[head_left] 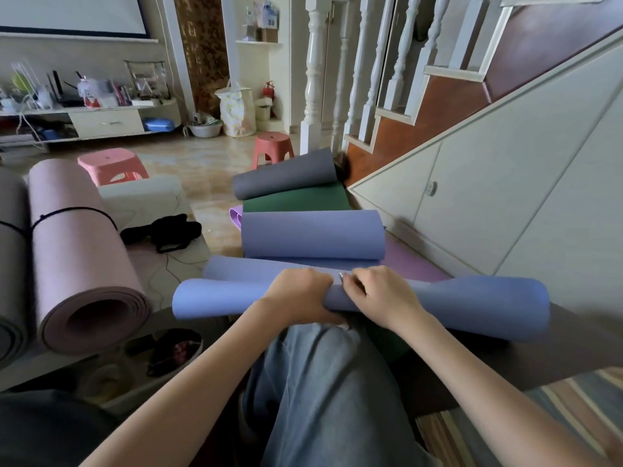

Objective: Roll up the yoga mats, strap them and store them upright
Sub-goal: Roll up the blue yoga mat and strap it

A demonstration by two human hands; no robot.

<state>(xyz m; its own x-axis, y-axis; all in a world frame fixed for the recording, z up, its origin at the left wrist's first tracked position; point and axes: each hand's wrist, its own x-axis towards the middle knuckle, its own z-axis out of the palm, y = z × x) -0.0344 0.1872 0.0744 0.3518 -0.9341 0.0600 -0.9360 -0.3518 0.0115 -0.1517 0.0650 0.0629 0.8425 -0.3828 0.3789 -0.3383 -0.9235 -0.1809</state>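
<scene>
A blue-violet yoga mat [472, 305] lies rolled across my lap, pinched thin at its middle. My left hand [296, 294] grips the roll's middle from the left and my right hand [381, 294] grips it just beside, fingers curled over the top. Beyond it another blue-violet mat [313, 235] curls on the floor over a green mat [293, 200] and a grey mat [286, 176]. A pink rolled mat [77, 257] tied with a black cord lies at the left. Black straps [165, 232] lie in a heap on the floor.
A purple mat [414, 261] lies flat under the stack beside the staircase panel [505, 197]. Two red stools [111, 166] [271, 148] stand on the tile floor. A basket with shoes [172, 352] sits by my left knee. A striped rug [556, 416] lies at the lower right.
</scene>
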